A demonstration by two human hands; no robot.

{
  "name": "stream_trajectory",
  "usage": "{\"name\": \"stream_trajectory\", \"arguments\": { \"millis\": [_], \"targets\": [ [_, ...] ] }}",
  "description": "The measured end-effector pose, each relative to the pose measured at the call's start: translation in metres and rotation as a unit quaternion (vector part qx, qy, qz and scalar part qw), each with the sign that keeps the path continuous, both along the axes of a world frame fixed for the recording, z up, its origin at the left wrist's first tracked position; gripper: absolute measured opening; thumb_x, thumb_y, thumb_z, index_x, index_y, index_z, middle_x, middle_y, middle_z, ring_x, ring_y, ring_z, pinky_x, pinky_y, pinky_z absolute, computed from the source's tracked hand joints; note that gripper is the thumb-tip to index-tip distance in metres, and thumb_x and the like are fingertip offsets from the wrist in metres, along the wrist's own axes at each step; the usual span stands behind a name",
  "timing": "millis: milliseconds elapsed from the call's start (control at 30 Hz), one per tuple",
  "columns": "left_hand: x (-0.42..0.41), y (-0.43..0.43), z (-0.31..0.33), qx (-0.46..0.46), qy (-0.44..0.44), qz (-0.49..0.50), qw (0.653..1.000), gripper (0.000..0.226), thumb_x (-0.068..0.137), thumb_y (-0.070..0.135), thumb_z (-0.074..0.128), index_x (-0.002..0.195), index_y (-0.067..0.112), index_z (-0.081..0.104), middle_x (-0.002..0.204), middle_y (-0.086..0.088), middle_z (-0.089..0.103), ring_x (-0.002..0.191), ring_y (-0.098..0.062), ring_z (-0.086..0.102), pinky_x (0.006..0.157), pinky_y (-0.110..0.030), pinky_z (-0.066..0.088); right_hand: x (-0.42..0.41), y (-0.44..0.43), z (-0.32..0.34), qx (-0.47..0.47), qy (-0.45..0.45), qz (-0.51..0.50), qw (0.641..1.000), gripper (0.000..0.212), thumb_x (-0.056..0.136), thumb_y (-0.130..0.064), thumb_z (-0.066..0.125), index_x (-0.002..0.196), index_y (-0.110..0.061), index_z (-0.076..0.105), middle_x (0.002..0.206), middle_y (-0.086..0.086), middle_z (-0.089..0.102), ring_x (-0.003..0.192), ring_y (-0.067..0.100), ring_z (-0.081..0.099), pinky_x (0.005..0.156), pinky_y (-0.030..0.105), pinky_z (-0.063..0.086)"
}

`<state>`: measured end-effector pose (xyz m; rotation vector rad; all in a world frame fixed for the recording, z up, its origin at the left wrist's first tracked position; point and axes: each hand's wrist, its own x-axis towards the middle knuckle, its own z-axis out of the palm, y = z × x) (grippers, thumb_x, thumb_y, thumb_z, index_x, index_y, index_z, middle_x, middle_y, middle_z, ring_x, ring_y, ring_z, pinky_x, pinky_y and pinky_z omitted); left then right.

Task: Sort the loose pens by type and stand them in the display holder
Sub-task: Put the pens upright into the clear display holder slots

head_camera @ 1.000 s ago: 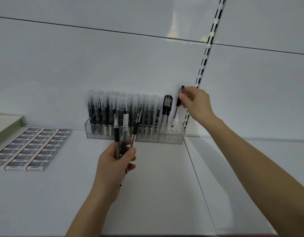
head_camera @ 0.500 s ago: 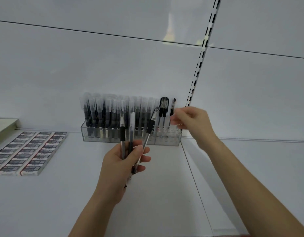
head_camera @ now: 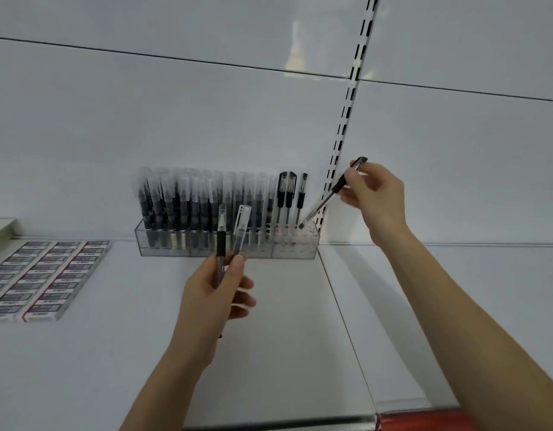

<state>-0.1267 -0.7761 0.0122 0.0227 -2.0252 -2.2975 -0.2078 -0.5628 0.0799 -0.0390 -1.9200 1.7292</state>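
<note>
- Where white shelf (head_camera: 113, 368) meets back panel (head_camera: 175, 119), display holder (head_camera: 300, 251) is stood.
- Tilted pen (head_camera: 326, 199) is pinched by right hand (head_camera: 377, 194); two pens (head_camera: 220, 244) are gripped by left hand (head_camera: 210, 297).

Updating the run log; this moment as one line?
right hand: pinches tilted pen, lower end at right end of display holder | left hand: grips two pens

The long clear plastic display holder (head_camera: 293, 250) looks faintly grey. Most of the standing frosted-cap pens (head_camera: 188, 200) have black barrels; the three black-capped pens (head_camera: 287, 194) at the right end are clear with black grips. The tilted clear pen (head_camera: 321, 204) has a black grip and black ends. The two loose pens (head_camera: 220, 244) in front are clear, one with a black grip and one with a frosted cap. The flat shelf (head_camera: 82, 368) is plain white, the slotted wall strip (head_camera: 343, 126) is white with black dashes, and the flat boxed packs (head_camera: 42, 275) are white with dark labels.
</note>
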Motion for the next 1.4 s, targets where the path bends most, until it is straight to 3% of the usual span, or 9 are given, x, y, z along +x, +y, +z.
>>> {"name": "stream_trajectory", "arguments": {
  "millis": [100, 267, 500, 567, 733, 867, 1100, 1267, 1400],
  "targets": [
    [0.002, -0.005, -0.001, -0.002, 0.003, 0.001, 1.0, 0.017, 0.09, 0.025, 0.048, 0.091, 0.015, 0.062, 0.053, 0.001, 0.041, 0.037, -0.008, 0.033, 0.035, -0.017, 0.027, -0.015, 0.001, 0.003, 0.091, 0.031, -0.043, 0.994, 0.008, 0.088, -0.011, 0.057, 0.095, -0.013, 0.059, 0.077, 0.006, 0.063, 0.071, 0.022, 0.063, 0.071, 0.032, 0.056],
    [0.005, -0.01, 0.0, 0.024, -0.006, -0.009, 1.0, 0.023, 0.091, 0.031, 0.044, 0.096, 0.017, 0.062, 0.058, -0.002, 0.033, 0.037, -0.008, 0.025, 0.038, -0.02, 0.018, -0.039, -0.006, -0.002, 0.193, 0.027, -0.044, 0.98, 0.014, 0.088, -0.011, 0.058, 0.101, -0.006, 0.061, 0.083, 0.006, 0.062, 0.079, 0.027, 0.063, 0.08, 0.041, 0.054],
    [0.002, -0.018, 0.0, 0.067, -0.055, -0.031, 0.996, 0.036, 0.096, 0.027, 0.031, 0.099, 0.011, 0.063, 0.054, 0.0, 0.041, 0.033, -0.009, 0.026, 0.035, -0.017, 0.022, -0.048, -0.013, -0.022, 0.302, -0.067, 0.019, 0.951, 0.008, 0.09, -0.013, 0.057, 0.093, -0.006, 0.061, 0.082, 0.011, 0.064, 0.062, 0.016, 0.062, 0.063, 0.021, 0.05],
    [0.003, -0.018, 0.0, 0.059, -0.05, -0.037, 0.996, 0.033, 0.096, 0.024, 0.033, 0.097, 0.01, 0.062, 0.055, 0.001, 0.042, 0.034, -0.008, 0.028, 0.034, -0.018, 0.024, -0.049, -0.014, -0.028, 0.291, -0.073, 0.013, 0.954, 0.005, 0.09, -0.015, 0.057, 0.088, -0.01, 0.059, 0.082, 0.01, 0.065, 0.056, 0.007, 0.061, 0.061, 0.02, 0.05],
    [0.007, -0.014, 0.002, 0.024, -0.005, -0.029, 0.999, 0.024, 0.092, 0.023, 0.045, 0.093, 0.003, 0.059, 0.057, 0.001, 0.046, 0.037, -0.007, 0.034, 0.037, -0.017, 0.028, -0.03, -0.012, -0.028, 0.222, -0.059, -0.04, 0.972, 0.018, 0.086, -0.021, 0.061, 0.098, -0.008, 0.062, 0.087, 0.006, 0.067, 0.082, 0.018, 0.063, 0.077, 0.029, 0.049],
    [0.007, -0.006, 0.002, 0.016, 0.014, -0.033, 0.999, 0.026, 0.09, 0.021, 0.049, 0.092, -0.005, 0.055, 0.058, 0.0, 0.053, 0.038, -0.009, 0.036, 0.037, -0.017, 0.03, 0.015, -0.031, -0.023, 0.088, -0.059, 0.091, 0.99, 0.013, 0.087, -0.017, 0.06, 0.076, -0.013, 0.066, 0.071, 0.001, 0.068, 0.063, 0.007, 0.063, 0.063, 0.021, 0.053],
    [0.008, 0.009, 0.003, 0.014, 0.035, -0.065, 0.997, 0.017, 0.086, 0.019, 0.053, 0.086, 0.004, 0.062, 0.058, 0.002, 0.059, 0.042, -0.01, 0.04, 0.038, -0.018, 0.033, 0.051, -0.058, -0.019, 0.041, -0.133, 0.24, 0.961, 0.008, 0.084, -0.021, 0.063, 0.082, -0.015, 0.068, 0.074, -0.004, 0.071, 0.067, 0.006, 0.066, 0.063, 0.019, 0.053],
    [0.008, 0.004, 0.002, -0.015, 0.03, -0.027, 0.999, 0.015, 0.088, 0.02, 0.053, 0.082, 0.013, 0.066, 0.063, 0.003, 0.067, 0.048, -0.006, 0.053, 0.043, -0.016, 0.041, 0.049, -0.061, -0.015, 0.007, -0.102, 0.222, 0.97, 0.008, 0.086, -0.011, 0.06, 0.081, -0.01, 0.066, 0.069, -0.002, 0.07, 0.058, 0.006, 0.065, 0.057, 0.017, 0.053],
    [0.006, -0.017, -0.003, 0.0, 0.009, 0.038, 0.999, 0.014, 0.088, 0.021, 0.053, 0.086, 0.017, 0.067, 0.073, 0.0, 0.067, 0.055, -0.006, 0.059, 0.047, -0.018, 0.047, 0.025, -0.04, 0.003, -0.053, -0.043, 0.086, 0.994, 0.003, 0.089, -0.012, 0.058, 0.089, -0.009, 0.06, 0.076, 0.006, 0.065, 0.056, 0.011, 0.067, 0.06, 0.022, 0.057]
  ]
}}
